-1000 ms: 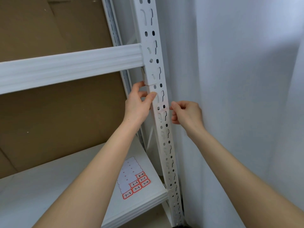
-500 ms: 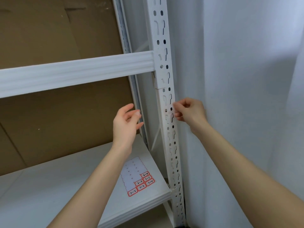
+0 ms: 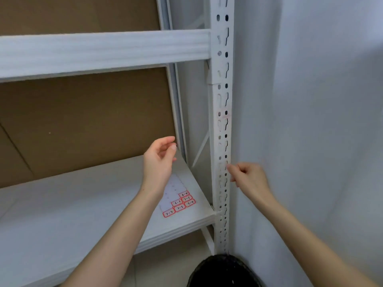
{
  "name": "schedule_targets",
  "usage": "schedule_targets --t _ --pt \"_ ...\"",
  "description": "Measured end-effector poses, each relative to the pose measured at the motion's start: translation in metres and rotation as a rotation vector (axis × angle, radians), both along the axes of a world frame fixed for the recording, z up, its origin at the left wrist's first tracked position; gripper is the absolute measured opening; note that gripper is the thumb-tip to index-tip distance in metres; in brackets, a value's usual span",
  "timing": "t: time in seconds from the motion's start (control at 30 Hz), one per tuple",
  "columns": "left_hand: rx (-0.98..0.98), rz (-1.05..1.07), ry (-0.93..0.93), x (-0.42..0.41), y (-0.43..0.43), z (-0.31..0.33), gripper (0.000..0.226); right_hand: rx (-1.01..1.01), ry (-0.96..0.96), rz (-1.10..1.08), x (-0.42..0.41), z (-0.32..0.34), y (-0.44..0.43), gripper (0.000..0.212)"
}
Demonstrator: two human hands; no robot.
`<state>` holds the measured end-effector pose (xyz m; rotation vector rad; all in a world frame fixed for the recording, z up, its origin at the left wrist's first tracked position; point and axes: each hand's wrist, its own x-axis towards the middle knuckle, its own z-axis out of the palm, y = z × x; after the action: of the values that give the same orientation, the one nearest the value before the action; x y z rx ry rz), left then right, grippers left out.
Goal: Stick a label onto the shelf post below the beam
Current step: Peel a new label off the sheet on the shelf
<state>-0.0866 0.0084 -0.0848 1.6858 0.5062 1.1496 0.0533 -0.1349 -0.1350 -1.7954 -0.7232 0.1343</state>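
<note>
Red-edged label (image 3: 223,114) on post (image 3: 214,154) below beam (image 3: 103,52); label sheet (image 3: 176,200) on shelf (image 3: 62,204).

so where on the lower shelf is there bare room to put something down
Bare: the shelf's left and middle, between the cardboard at the back and the front edge. Crowded: its right end by the post, where the label sheet lies below the left hand.

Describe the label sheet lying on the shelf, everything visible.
The label sheet is a white backing sheet lying flat on the lower shelf board, near its right front corner by the post. Most slots look peeled and blank; six red-bordered labels with black handwriting sit at its near end. The left forearm hides its upper left part; the left hand and right hand are off it.
</note>
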Motion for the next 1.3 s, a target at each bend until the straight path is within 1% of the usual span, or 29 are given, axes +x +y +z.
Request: schedule_targets --t 0.03,0.07,0.1,0.13,0.23,0.3,0.4,0.47,0.57,0.67,0.77,0.83,0.9,1.0,1.07,1.1,1.13,1.17,1.2,1.23,1.3 --pt "-0.01 0.019 0.03 0.0 0.008 -0.008 0.02 -0.12 -0.004 0.071 -0.003 -0.018 -0.001 0.011" --pt "-0.03 0.051 0.082 -0.005 0.016 -0.022 0.019 -0.25 -0.002 0.139 -0.01 -0.041 0.0 0.017" --pt "-0.044 0.075 0.127 -0.007 0.023 -0.032 0.018 -0.332 -0.016 0.189 -0.014 -0.057 0.001 0.033" --pt "-0.053 0.086 0.174 -0.008 0.03 -0.043 0.018 -0.369 -0.028 0.21 -0.017 -0.07 0.003 0.039" --pt "-0.104 0.115 0.321 -0.013 0.047 -0.075 0.019 -0.398 -0.055 0.189 -0.028 -0.091 0.022 0.028" --pt "-0.134 0.139 0.381 -0.018 0.057 -0.096 0.021 -0.415 -0.041 0.195 -0.031 -0.097 0.042 0.024" --pt "-0.141 0.155 0.51 -0.023 0.069 -0.125 0.024 -0.412 -0.029 0.197 -0.034 -0.101 0.077 0.028" --pt "-0.083 0.109 0.672 -0.021 0.073 -0.141 0.031 -0.443 -0.042 0.186 -0.031 -0.102 0.1 0.036" --pt "0.098 -0.001 0.93 -0.013 0.078 -0.159 0.044 -0.531 -0.018 0.165 -0.02 -0.104 0.13 0.047" --pt "0.184 -0.105 1.067 -0.002 0.084 -0.169 0.051 -0.534 0.108 0.125 -0.01 -0.104 0.149 0.05" --pt "0.243 -0.12 1.154 0.004 0.094 -0.178 0.047 -0.491 0.217 0.089 -0.005 -0.1 0.159 0.043" --pt "0.234 -0.105 1.166 0.005 0.1 -0.181 0.043 -0.467 0.263 0.074 -0.002 -0.097 0.162 0.04" --pt "0.214 -0.086 1.132 0.006 0.103 -0.182 0.039 -0.442 0.329 0.072 0.001 -0.097 0.164 0.036" --pt "0.206 -0.067 1.092 0.004 0.104 -0.181 0.035 -0.384 0.502 0.091 0.003 -0.101 0.166 0.007" --pt "0.207 -0.065 1.077 0.003 0.102 -0.179 0.034 -0.367 0.546 0.1 0.001 -0.104 0.167 0.006" --pt "0.204 -0.069 1.07 0.003 0.1 -0.178 0.035 -0.354 0.55 0.098 0.001 -0.105 0.167 0.011" --pt "0.195 -0.067 1.06 0.003 0.098 -0.176 0.037 -0.332 0.554 0.1 -0.002 -0.104 0.165 0.013" --pt "0.165 -0.056 1.038 0.003 0.098 -0.174 0.042 -0.305 0.57 0.119 -0.005 -0.102 0.163 0.01" --pt "0.109 -0.028 0.994 0.002 0.096 -0.17 0.05 -0.277 0.587 0.138 -0.008 -0.099 0.159 0.01" --pt "0.029 0.017 0.927 0.002 0.096 -0.165 0.06 -0.253 0.599 0.155 -0.01 -0.097 0.156 0.012" --pt "-0.132 0.108 0.747 -0.002 0.095 -0.151 0.078 -0.193 0.591 0.191 -0.015 -0.087 0.145 0.007"
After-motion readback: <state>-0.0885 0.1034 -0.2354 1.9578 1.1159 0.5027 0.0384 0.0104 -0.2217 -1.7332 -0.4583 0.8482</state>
